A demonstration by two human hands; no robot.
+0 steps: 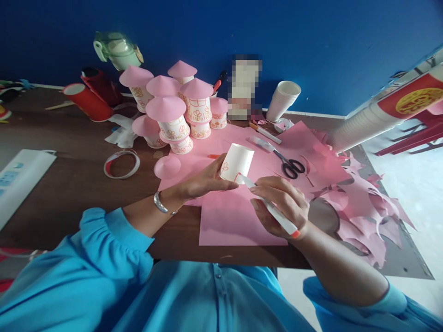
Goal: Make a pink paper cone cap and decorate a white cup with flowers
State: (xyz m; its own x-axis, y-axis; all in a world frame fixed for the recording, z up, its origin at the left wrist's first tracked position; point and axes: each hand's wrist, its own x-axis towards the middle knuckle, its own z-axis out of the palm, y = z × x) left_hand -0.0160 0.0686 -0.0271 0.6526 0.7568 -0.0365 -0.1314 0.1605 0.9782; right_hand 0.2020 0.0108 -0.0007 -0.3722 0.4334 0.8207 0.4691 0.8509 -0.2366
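Note:
In my left hand (207, 180) is a white paper cup (239, 159), tilted, with a few orange-red drawn lines and a flower on its side. My right hand (282, 203) grips a white marker (278, 216) with an orange end, and its tip touches the cup's lower side. Pink paper sheets (235, 221) lie below both hands. A pink paper cone (167, 167) rests left of the cup. Beyond my left hand stand several decorated cups with pink cone roofs (166, 109), some stacked on each other.
Black-handled scissors (293, 168) lie right of the cup, near another marker (266, 133). Cut pink scraps (363, 193) cover the right side. A tape roll (122, 164) lies at left. Stacked white cups (283, 101) stand by the blue wall, with a red tube (88, 102) at far left.

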